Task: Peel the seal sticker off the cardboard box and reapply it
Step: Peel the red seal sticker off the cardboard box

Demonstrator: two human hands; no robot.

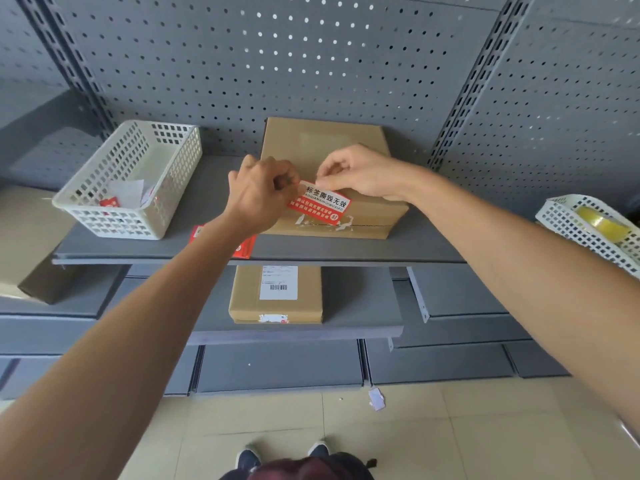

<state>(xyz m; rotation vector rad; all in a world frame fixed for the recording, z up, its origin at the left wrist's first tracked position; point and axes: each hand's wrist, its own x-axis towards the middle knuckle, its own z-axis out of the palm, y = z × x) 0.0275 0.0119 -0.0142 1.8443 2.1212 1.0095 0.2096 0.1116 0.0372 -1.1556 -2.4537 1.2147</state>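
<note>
A flat brown cardboard box [322,147] lies on the upper grey shelf [194,209]. A red and white seal sticker [320,202] with printed characters hangs over the box's front top edge. My left hand [259,195] pinches the sticker's left end. My right hand [360,171] pinches its upper edge with thumb and forefinger. Torn white sticker remnants [323,223] show on the box's front face, below the sticker. Whether the sticker touches the box I cannot tell.
A white plastic basket [166,188] with paper scraps stands left on the shelf. Red sticker sheets [242,249] lie under my left wrist. A second basket [568,216] holding yellow tape sits far right. Another labelled box [242,296] rests on the lower shelf.
</note>
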